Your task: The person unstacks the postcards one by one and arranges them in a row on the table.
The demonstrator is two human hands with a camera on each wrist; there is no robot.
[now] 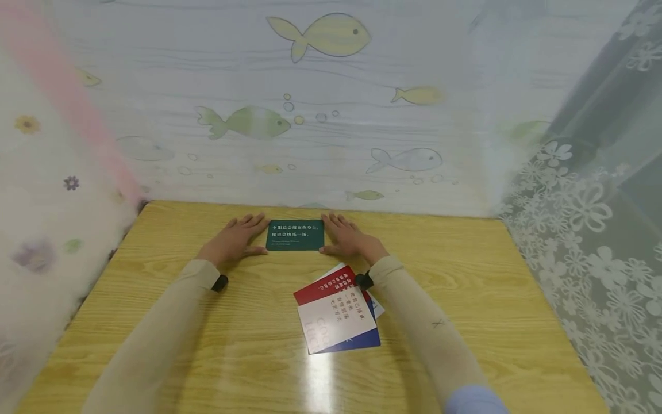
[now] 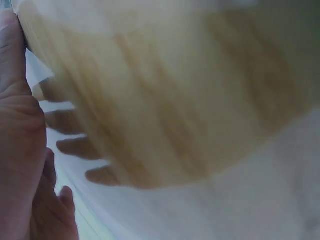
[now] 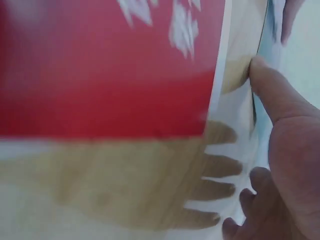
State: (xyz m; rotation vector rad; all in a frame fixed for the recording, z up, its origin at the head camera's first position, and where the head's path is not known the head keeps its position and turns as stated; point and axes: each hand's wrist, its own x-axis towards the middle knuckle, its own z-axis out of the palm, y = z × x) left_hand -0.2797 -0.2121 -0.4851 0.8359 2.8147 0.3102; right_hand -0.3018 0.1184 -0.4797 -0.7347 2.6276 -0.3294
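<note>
A dark green card [image 1: 295, 242] with white writing lies flat near the far edge of the table. My left hand [image 1: 235, 238] lies at its left end, thumb and fingertips at the card's corners. At the right end my right hand [image 1: 350, 238] rests the same way, fingers extended. Closer to me is a fanned pile: a pale pink card [image 1: 331, 328] on top, with a red card [image 1: 315, 293] and a blue card [image 1: 362, 340] partly covered. The red card [image 3: 110, 70] also fills much of the right wrist view, beside the right thumb.
The wood-grain table [image 1: 248, 345] reflects light in front. A curtain with printed fish [image 1: 336, 34] hangs along the back edge. Flowered fabric [image 1: 52, 230] borders the left side and white lace [image 1: 589, 213] the right. A black wrist strap [image 1: 220, 283] sits on the left wrist.
</note>
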